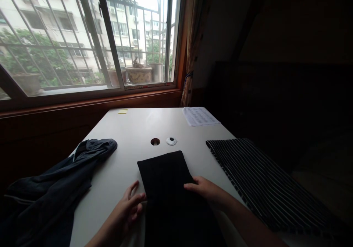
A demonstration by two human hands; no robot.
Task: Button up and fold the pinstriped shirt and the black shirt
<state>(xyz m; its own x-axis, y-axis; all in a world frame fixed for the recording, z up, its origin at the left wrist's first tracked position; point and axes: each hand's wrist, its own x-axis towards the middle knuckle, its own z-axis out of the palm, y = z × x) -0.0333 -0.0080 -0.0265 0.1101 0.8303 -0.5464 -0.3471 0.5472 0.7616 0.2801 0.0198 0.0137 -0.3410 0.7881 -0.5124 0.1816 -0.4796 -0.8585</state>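
A folded black cloth garment, perhaps trousers, lies lengthwise on the white table in front of me. Its lower part runs out of the bottom of the view. My right hand grips the right edge, thumb on top and fingers partly hidden at the side. At the left edge is my left hand, fingers apart and slightly curled, its thumb tip at or just beside the cloth. A dark, crumpled garment with light piping lies at the left. To the right is a black cloth with thin white stripes.
Toward the far side, a round cable hole sits beside its loose-looking cover. Printed sheets lie at the far right corner, a yellow sticky note at the far left. A barred window and a tied curtain stand behind.
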